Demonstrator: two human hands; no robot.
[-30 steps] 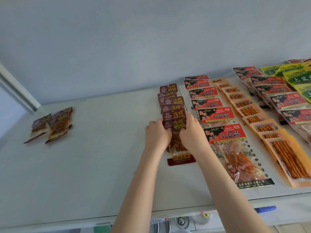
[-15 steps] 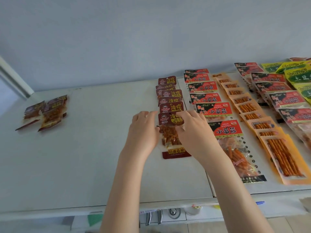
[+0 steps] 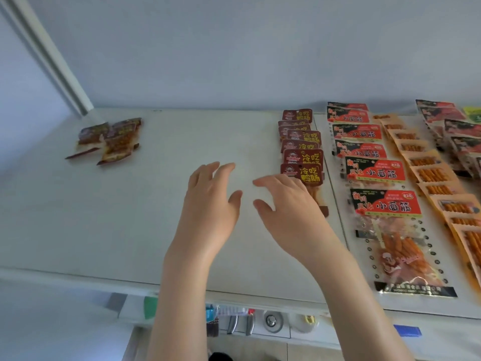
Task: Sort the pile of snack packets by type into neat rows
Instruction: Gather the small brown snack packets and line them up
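A row of dark-red snack packets (image 3: 302,142) runs back from the middle of the white table (image 3: 182,230). Its front packet (image 3: 304,174) lies flat, partly hidden by my right hand (image 3: 286,204). Both hands hover over the table with fingers spread and hold nothing. My left hand (image 3: 210,199) is left of the row, apart from it. A small pile of brownish packets (image 3: 109,139) lies at the far left. Right of the dark-red row lie a row of red-and-black packets (image 3: 374,175) and a row of orange stick packets (image 3: 429,173).
More red packets (image 3: 460,136) and a green one (image 3: 473,114) sit at the far right edge. A wall closes the back of the table. A slanted white post (image 3: 52,61) stands at the back left. Below the front edge are small fittings and a blue object (image 3: 407,330).
Both hands have let go of the front dark-red packet and moved left off the row. My view has swung left, so the rows sit further right.
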